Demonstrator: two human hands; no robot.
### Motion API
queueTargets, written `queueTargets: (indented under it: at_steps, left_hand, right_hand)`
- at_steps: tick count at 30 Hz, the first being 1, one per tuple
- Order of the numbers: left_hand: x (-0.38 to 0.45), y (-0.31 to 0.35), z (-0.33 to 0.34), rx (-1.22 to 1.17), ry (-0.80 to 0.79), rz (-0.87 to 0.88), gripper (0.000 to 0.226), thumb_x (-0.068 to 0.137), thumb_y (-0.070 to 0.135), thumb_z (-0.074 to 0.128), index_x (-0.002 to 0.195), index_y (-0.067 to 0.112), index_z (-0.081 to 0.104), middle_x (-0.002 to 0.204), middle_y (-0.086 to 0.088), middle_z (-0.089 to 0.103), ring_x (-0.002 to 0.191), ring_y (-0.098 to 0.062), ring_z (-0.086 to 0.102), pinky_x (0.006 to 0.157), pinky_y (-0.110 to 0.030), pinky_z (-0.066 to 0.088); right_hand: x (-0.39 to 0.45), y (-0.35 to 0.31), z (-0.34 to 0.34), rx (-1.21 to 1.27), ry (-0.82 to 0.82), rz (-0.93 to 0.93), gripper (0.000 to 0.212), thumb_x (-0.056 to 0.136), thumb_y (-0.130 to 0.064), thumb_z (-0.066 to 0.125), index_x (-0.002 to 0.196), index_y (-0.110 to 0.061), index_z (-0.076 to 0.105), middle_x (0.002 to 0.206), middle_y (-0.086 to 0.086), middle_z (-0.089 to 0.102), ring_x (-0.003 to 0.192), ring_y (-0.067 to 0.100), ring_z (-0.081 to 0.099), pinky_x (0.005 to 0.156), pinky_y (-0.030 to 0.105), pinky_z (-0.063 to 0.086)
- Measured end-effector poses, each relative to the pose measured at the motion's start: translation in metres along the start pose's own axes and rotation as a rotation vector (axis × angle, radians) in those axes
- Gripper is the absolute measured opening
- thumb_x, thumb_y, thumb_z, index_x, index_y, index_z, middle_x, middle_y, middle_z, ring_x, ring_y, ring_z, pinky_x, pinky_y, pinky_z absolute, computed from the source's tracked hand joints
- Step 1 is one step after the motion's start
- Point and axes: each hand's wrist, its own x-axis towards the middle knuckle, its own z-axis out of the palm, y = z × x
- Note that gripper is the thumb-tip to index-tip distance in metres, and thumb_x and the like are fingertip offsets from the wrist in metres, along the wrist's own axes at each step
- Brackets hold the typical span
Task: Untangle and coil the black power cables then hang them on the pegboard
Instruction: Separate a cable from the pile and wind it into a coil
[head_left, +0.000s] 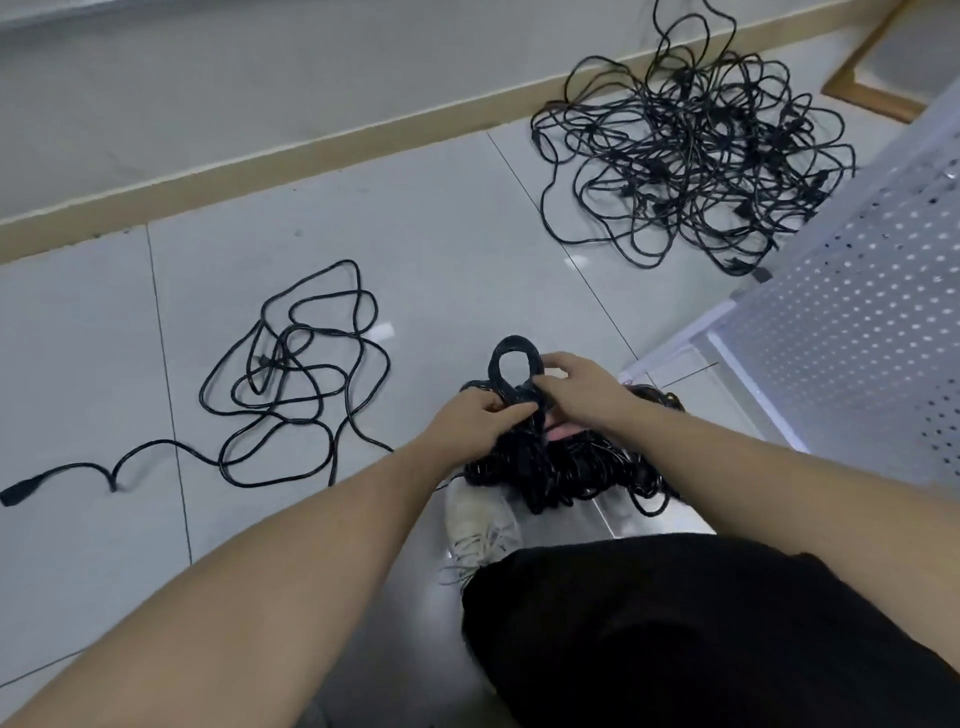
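Head cam has me seeing both hands together on the bundle (566, 462), left hand (478, 415) gripping it, right hand (576, 384) pinching its loop (511, 364), pegboard (852, 332) just beside.

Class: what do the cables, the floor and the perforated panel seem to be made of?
Cables: matte black rubber or plastic sheathing; they bend in loose loops.
Floor: glossy glazed tile, probably; reflections and grout lines.
Perforated panel: white painted metal, likely; thin with regular punched holes.
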Motion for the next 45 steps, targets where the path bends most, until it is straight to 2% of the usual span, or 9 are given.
queueTargets:
  at_steps: [8, 12, 16, 20, 22, 25, 31, 38, 45]
  left_hand:
    - [0.067, -0.054, 0.038, 0.234, -0.021, -0.154, 0.064, 0.089, 0.070, 0.059, 0.059, 0.013, 0.051, 0.060, -0.001, 0.055, 0.061, -0.021, 0.055, 0.056, -0.032, 0.036]
    - [0.080, -0.050, 0.050, 0.460, 0.128, -0.102, 0.061, 0.087, 0.076, 0.055, 0.078, 0.015, 0.061, 0.102, -0.001, 0.057, 0.089, -0.025, 0.061, 0.067, -0.035, 0.043]
    - [0.085, -0.054, 0.046, 0.344, 0.059, -0.106, 0.049, 0.090, 0.063, 0.062, 0.091, 0.015, 0.068, 0.108, -0.001, 0.062, 0.095, -0.026, 0.065, 0.073, -0.035, 0.046]
    - [0.067, -0.056, 0.020, 0.255, 0.125, -0.120, 0.040, 0.093, 0.056, 0.062, 0.092, 0.017, 0.070, 0.094, 0.000, 0.066, 0.089, -0.025, 0.064, 0.068, -0.031, 0.044]
    - [0.053, -0.055, 0.003, 0.202, 0.160, -0.133, 0.033, 0.097, 0.048, 0.061, 0.084, 0.018, 0.068, 0.083, 0.004, 0.064, 0.087, -0.025, 0.063, 0.068, -0.030, 0.044]
    - [0.030, -0.055, -0.021, 0.174, 0.197, -0.158, 0.031, 0.101, 0.039, 0.055, 0.116, 0.017, 0.069, 0.113, 0.001, 0.068, 0.103, -0.021, 0.061, 0.089, -0.032, 0.048]
    - [-0.017, -0.073, -0.053, 0.126, 0.242, -0.140, 0.025, 0.100, 0.030, 0.052, 0.114, 0.017, 0.068, 0.115, 0.002, 0.067, 0.106, -0.018, 0.060, 0.089, -0.029, 0.045]
    - [-0.027, -0.124, -0.088, 0.118, 0.281, -0.207, 0.029, 0.096, 0.024, 0.056, 0.124, 0.019, 0.063, 0.122, -0.002, 0.066, 0.111, -0.023, 0.061, 0.096, -0.032, 0.048]
    - [0.015, -0.186, -0.110, 0.040, 0.357, -0.283, 0.027, 0.103, 0.025, 0.050, 0.128, 0.020, 0.056, 0.120, -0.004, 0.063, 0.100, -0.023, 0.060, 0.083, -0.034, 0.047]
  right_hand:
    - [0.066, 0.056, 0.023, -0.339, -0.093, 0.112, 0.047, 0.095, -0.003, 0.043, 0.141, -0.011, 0.053, 0.120, 0.010, 0.067, 0.102, 0.028, 0.065, 0.088, 0.036, 0.054]
    - [0.070, 0.066, 0.021, -0.445, -0.117, 0.146, 0.052, 0.091, -0.002, 0.039, 0.139, -0.009, 0.057, 0.131, 0.010, 0.064, 0.116, 0.027, 0.061, 0.096, 0.031, 0.051]
    - [0.062, 0.056, 0.021, -0.514, -0.125, 0.132, 0.049, 0.091, -0.002, 0.040, 0.137, -0.008, 0.058, 0.128, 0.014, 0.065, 0.101, 0.023, 0.057, 0.077, 0.024, 0.045]
    - [0.049, 0.034, 0.016, -0.547, -0.072, 0.078, 0.056, 0.093, -0.003, 0.042, 0.148, -0.009, 0.048, 0.145, 0.013, 0.056, 0.128, 0.029, 0.055, 0.099, 0.028, 0.044]
    - [0.042, 0.022, 0.015, -0.540, -0.041, 0.035, 0.051, 0.094, -0.003, 0.042, 0.144, -0.009, 0.054, 0.140, 0.013, 0.060, 0.124, 0.030, 0.058, 0.097, 0.029, 0.045]
    - [0.037, 0.012, 0.016, -0.527, -0.006, 0.008, 0.045, 0.096, -0.006, 0.046, 0.139, -0.009, 0.058, 0.136, 0.011, 0.062, 0.107, 0.023, 0.058, 0.095, 0.030, 0.044]
    - [0.014, -0.011, 0.043, -0.419, -0.008, -0.007, 0.042, 0.094, -0.012, 0.053, 0.136, -0.020, 0.058, 0.118, 0.009, 0.066, 0.104, 0.030, 0.070, 0.095, 0.045, 0.057]
    - [0.026, -0.035, 0.119, -0.454, -0.144, -0.078, 0.042, 0.097, -0.012, 0.049, 0.138, -0.017, 0.054, 0.104, 0.005, 0.064, 0.088, 0.021, 0.068, 0.079, 0.034, 0.059]
    - [0.095, -0.036, 0.194, -0.651, -0.311, -0.116, 0.046, 0.096, -0.010, 0.049, 0.141, -0.018, 0.052, 0.134, 0.008, 0.061, 0.104, 0.017, 0.057, 0.089, 0.030, 0.050]
